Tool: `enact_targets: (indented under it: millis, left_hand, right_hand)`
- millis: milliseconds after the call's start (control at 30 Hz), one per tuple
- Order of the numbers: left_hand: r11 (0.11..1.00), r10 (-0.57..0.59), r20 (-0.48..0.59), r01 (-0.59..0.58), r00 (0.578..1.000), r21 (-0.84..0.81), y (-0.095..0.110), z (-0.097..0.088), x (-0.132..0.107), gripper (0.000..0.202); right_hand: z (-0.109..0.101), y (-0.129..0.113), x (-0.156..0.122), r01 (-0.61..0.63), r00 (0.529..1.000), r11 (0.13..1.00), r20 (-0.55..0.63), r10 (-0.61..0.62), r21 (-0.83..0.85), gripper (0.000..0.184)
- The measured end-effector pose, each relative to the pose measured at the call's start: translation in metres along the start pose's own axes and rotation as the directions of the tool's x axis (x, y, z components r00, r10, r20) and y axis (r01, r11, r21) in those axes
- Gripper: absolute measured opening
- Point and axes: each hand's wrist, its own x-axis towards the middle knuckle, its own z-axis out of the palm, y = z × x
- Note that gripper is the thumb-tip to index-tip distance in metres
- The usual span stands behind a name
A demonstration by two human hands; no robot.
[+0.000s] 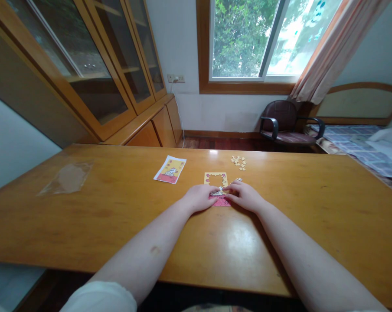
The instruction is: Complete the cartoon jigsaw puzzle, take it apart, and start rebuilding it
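Observation:
A small partly assembled jigsaw puzzle [216, 178] with a yellow top and red bottom lies on the wooden table [124, 203]. My left hand [200, 198] rests on its lower left edge, fingers bent down onto it. My right hand [244, 195] presses on its right side, fingertips pinched at a spot in the picture's middle; whether a piece is under them is hidden. A heap of loose puzzle pieces [238, 161] sits just beyond the puzzle. A printed reference card [170, 169] with the same picture lies to the left.
A clear plastic bag [67, 177] lies at the table's far left. Beyond the table stand a wooden glass-door cabinet [118, 78], a dark armchair [282, 123] under the window, and a bed [365, 143] at the right.

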Motion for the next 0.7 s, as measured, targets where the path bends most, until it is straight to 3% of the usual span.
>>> enact_targets:
  millis: [700]
  left_hand:
    - [1.0, 0.017, 0.028, -0.017, 0.999, -0.011, 0.0045, -0.0044, -0.002, 0.039]
  right_hand:
    - [-0.0019, -0.0057, 0.0005, -0.006, 0.999, 0.996, 0.045, 0.01, -0.094, 0.033]
